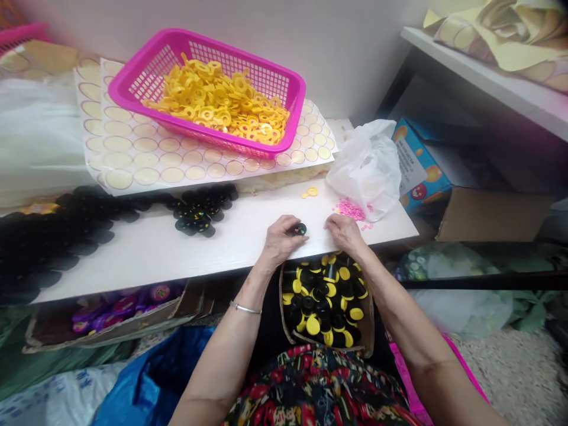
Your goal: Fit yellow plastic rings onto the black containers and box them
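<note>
My left hand [284,239] is closed around a small round black cup [300,229], its open end facing up and a few coloured specks inside. To its right, my right hand [344,232] has its thumb and fingers pinched together just above the white tabletop [248,236]; what they hold, if anything, is too small to tell. A pile of tiny pink rings [350,208] lies right behind that hand. On my lap sits a cardboard box [366,331] of black cups with yellow caps [313,325].
Behind my hands, a pink basket [297,118] of yellow ring-shaped pieces [222,89] stands on sticker sheets [146,160]. Many black cups [195,216] crowd the table's left. A white plastic bag [366,163] and two yellow pieces [310,192] lie towards the right, beside a blue carton [417,165].
</note>
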Action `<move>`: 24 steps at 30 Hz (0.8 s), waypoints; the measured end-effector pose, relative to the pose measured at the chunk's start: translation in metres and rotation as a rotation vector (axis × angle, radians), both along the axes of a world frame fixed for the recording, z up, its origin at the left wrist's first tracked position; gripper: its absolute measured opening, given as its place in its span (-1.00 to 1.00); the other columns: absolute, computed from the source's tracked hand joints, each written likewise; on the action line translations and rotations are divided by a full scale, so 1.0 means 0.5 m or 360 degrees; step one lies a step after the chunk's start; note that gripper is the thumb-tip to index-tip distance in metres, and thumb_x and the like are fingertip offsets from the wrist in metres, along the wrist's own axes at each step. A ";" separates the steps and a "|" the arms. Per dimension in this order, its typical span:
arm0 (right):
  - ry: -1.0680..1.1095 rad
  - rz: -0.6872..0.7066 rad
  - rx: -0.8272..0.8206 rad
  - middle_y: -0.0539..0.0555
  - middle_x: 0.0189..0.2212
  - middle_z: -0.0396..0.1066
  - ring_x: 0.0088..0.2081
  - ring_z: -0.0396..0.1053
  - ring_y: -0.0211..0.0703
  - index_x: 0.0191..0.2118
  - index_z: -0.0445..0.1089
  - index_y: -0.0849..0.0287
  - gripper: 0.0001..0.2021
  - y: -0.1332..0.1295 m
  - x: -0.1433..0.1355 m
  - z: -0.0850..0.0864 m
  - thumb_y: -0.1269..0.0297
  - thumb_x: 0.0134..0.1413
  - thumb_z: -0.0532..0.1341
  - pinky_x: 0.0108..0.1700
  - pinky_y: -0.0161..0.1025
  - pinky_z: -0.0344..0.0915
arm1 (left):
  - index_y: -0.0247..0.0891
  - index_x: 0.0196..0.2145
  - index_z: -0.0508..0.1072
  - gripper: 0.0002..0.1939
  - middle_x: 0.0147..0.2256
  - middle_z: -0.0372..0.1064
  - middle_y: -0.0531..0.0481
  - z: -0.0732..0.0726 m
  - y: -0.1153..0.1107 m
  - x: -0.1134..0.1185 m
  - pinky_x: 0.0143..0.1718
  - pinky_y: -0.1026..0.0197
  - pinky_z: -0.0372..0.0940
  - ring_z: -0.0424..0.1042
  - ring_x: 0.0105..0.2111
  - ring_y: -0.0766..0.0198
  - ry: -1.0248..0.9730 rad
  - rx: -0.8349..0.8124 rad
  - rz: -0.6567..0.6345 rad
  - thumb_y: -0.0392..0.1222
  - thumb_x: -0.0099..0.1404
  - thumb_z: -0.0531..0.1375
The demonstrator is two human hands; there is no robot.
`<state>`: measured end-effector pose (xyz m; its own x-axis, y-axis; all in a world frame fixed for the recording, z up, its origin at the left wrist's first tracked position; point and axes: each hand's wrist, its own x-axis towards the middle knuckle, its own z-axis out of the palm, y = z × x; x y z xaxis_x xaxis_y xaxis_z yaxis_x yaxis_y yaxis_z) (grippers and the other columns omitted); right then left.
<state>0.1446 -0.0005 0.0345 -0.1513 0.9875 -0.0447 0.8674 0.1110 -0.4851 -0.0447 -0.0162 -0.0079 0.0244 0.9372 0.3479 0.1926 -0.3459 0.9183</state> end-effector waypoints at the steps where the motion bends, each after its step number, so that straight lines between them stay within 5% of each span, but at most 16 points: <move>1: 0.0042 0.0037 0.0047 0.06 -0.44 0.41 -0.35 0.31 -0.20 -0.40 0.43 0.19 -0.78 -0.002 0.004 -0.006 0.35 0.07 0.03 -0.30 -0.32 0.13 | -0.32 -0.34 0.48 -0.66 -0.33 0.35 -0.03 0.000 0.000 0.000 -0.24 0.21 0.30 0.36 -0.30 0.27 0.0012 -0.0002 0.0003 -0.24 -0.15 0.37; 8: -0.0133 0.0078 0.0271 0.05 -0.44 0.32 -0.38 0.26 -0.21 -0.44 0.40 0.17 -0.82 -0.014 -0.002 -0.033 0.38 0.05 0.06 -0.36 -0.30 0.09 | -0.29 -0.40 0.48 -0.75 -0.32 0.35 -0.04 0.000 -0.001 0.000 -0.26 0.24 0.27 0.36 -0.30 0.26 0.0095 -0.0017 -0.0022 -0.25 -0.13 0.36; 15: 0.0389 0.0422 0.0512 0.03 -0.46 0.29 -0.37 0.28 -0.23 -0.40 0.36 0.15 -0.85 -0.025 -0.047 -0.001 0.38 0.10 0.06 -0.30 -0.32 0.17 | -0.21 -0.40 0.49 -0.81 -0.45 0.38 0.03 0.001 -0.011 0.003 -0.29 0.24 0.24 0.34 -0.37 0.27 0.0363 -0.0032 0.0025 -0.14 -0.03 0.32; 24: -0.0063 0.0666 0.0488 0.03 -0.48 0.28 -0.39 0.24 -0.23 -0.39 0.43 0.17 -0.77 -0.015 -0.073 0.010 0.39 0.12 0.03 -0.34 -0.31 0.11 | -0.22 -0.48 0.48 -0.87 -0.51 0.36 0.06 0.006 -0.012 0.004 -0.31 0.26 0.22 0.31 -0.40 0.31 0.0509 -0.0031 0.0023 -0.12 0.02 0.27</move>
<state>0.1080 -0.0079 0.0393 -0.5399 0.8115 0.2236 0.7355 0.5840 -0.3436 -0.0426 -0.0224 -0.0049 0.1160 0.9448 0.3065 0.4776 -0.3237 0.8168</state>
